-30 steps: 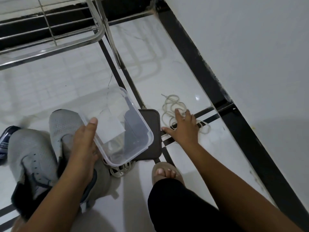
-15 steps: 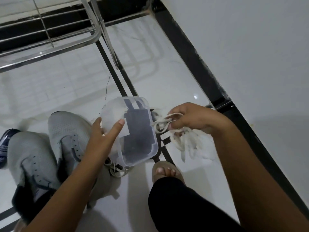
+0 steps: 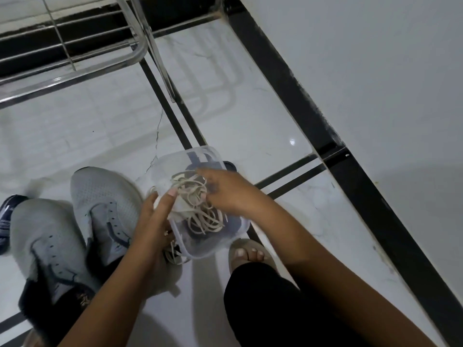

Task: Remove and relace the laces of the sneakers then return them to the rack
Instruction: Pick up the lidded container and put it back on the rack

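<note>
Cream laces (image 3: 200,209) tangled inside a clear plastic box (image 3: 240,226)
No readable writing or brand anywhere. Two grey mesh sneakers (image 3: 100,206), eyelets bare, side by side on the white tiled floor (image 3: 238,101) below a metal rack (image 3: 75,68). Left hand (image 3: 155,221) gripping the box's near edge; right hand (image 3: 225,191) curled over the laces, pinching them

Looks like a home entryway: glossy white floor tiles (image 3: 250,101) with black borders, a metal shoe rack (image 3: 75,71), 2 grey sneakers (image 3: 82,221) beside a plain wall (image 3: 375,71).
</note>
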Demonstrator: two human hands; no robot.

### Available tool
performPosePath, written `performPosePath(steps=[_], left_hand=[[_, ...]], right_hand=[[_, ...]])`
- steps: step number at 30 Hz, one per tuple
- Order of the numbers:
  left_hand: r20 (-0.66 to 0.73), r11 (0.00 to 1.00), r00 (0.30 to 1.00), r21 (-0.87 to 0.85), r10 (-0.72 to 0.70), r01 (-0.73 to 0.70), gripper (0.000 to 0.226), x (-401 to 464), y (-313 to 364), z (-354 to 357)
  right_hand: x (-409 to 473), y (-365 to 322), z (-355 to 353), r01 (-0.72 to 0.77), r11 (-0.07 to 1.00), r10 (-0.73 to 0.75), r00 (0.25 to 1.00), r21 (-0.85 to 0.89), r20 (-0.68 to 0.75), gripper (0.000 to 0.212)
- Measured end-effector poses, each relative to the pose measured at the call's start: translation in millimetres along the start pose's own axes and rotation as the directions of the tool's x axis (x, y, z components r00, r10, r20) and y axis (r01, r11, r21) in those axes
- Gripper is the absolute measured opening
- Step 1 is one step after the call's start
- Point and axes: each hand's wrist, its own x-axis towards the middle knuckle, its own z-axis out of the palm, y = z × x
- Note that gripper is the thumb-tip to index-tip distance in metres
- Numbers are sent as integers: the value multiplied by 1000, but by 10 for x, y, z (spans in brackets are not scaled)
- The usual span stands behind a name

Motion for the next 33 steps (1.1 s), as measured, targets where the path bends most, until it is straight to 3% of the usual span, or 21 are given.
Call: performPosePath(steps=[2, 4, 6, 8, 10, 13, 17, 24, 30, 33], left_hand=[[-12, 998, 998, 8, 66, -66, 61, 2, 25, -65], [-78, 995, 992, 5, 102, -102, 56, 21, 41, -148], [-155, 992, 980, -9, 123, -126, 60, 30, 59, -234], [-178, 991, 976, -20, 127, -132, 68, 38, 76, -274], [-176, 993, 979, -32, 103, -110, 73, 36, 103, -291], [-160, 996, 984, -29, 79, -85, 74, 29, 131, -289], [-160, 995, 983, -15, 94, -97, 67, 13, 147, -278], [-140, 995, 986, -35, 90, -96, 74, -13, 152, -291], [-151, 995, 985, -46, 83, -91, 70, -23, 176, -264], [-162, 996, 984, -31, 81, -87, 65, -30, 196, -233]], right_hand=[[-119, 17, -233, 22, 941, 53, 976, 338, -210, 29], [-105, 180, -394, -27, 892, 231, 886, 452, -403, 10], [15, 472, -417, -287, 937, 346, 842, 198, -415, 18], [96, 688, -208, -517, 852, 474, 830, -86, -293, 35], [141, 791, 110, -566, 820, 538, 811, -79, -230, 38], [133, 763, 371, -554, 831, 503, 791, -57, -348, 24], [122, 733, 360, -536, 836, 462, 803, -116, -376, 16], [69, 844, 401, -489, 829, 300, 800, -273, -519, 28], [77, 934, 282, -328, 918, 181, 848, -224, -499, 28], [-21, 1096, 58, -296, 943, 156, 795, -150, -586, 40]])
